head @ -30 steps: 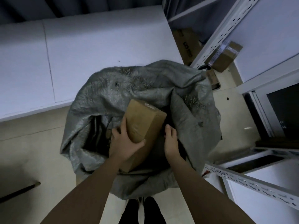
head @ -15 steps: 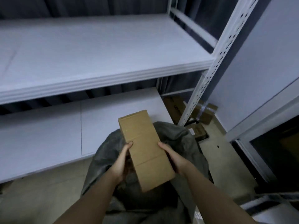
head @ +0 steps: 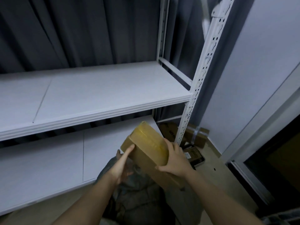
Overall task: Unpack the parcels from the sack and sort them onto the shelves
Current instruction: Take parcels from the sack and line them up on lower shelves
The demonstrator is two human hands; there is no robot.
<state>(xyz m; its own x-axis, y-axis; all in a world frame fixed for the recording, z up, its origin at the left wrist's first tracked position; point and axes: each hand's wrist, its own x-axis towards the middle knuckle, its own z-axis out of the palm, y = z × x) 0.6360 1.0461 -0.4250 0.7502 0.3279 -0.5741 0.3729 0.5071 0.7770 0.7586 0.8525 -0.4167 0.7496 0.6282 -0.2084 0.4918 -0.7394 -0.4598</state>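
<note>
now we hold a brown cardboard box [head: 146, 148] in the air, above the grey sack [head: 138, 189] and in front of the two white shelves, level with the gap between the upper shelf [head: 97, 88] and the lower shelf [head: 48, 159]. it looks stiff and square-edged, sealed with glossy tape along its top, and we judge it light enough, since it tilts freely between two hands. the tape may be slick, so the bare cardboard sides and edges seem the better places to take hold. its far end is tipped up toward the shelves and its near end points down at us.

our right hand [head: 175, 161] wraps the right side, fingers curled over the top face and thumb underneath, a firm clasp. our left hand [head: 121, 164] lies along the left edge with fingers nearly straight, one fingertip pressing the far corner, steadying rather than gripping. both forearms reach forward from below, close together.

more boxes [head: 199, 133] sit on the floor beyond the shelf post [head: 204, 65].
</note>
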